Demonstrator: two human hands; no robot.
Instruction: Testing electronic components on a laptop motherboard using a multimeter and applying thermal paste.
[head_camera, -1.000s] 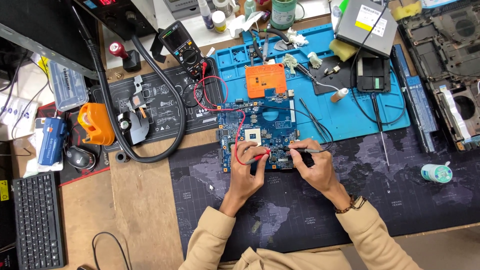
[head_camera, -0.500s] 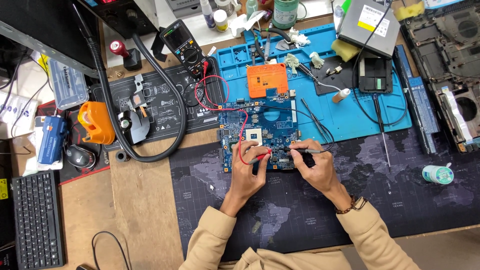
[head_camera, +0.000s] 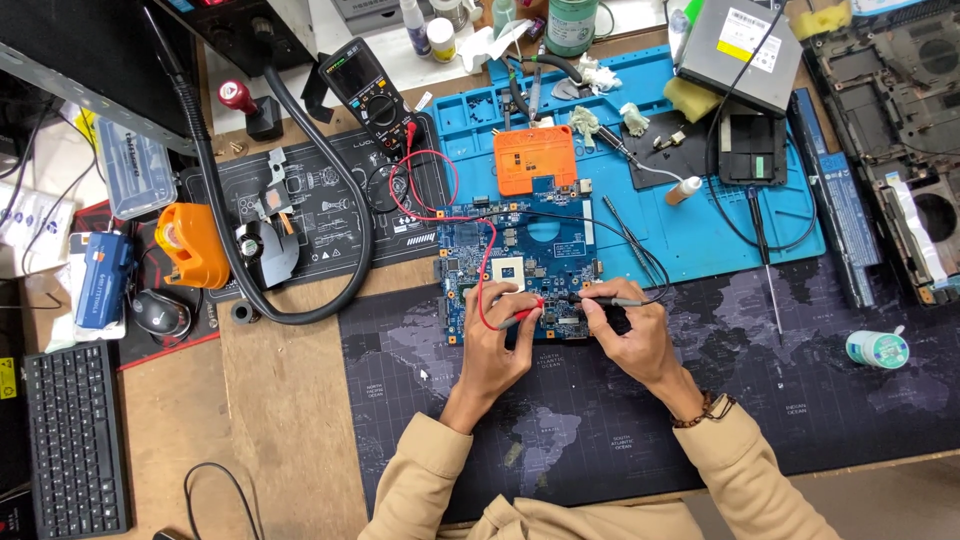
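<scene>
Both hands are gripping probes: left hand (head_camera: 497, 343) the red probe (head_camera: 524, 312), right hand (head_camera: 628, 330) the black probe (head_camera: 612, 300), tips touching the blue circuit board (head_camera: 525, 250); measuring is underway.

Blue circuit board (head_camera: 520, 262) with red probe (head_camera: 520, 312) and black probe (head_camera: 612, 300) on it. Above the board, orange box (head_camera: 535, 160) on blue mat (head_camera: 700, 225). Below the board, dark world-map mat (head_camera: 800, 400).

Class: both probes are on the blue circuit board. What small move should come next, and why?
Probably hold both tips steady and glance at the multimeter: left hand presses the red probe, right hand the black probe, onto the blue circuit board.
</scene>
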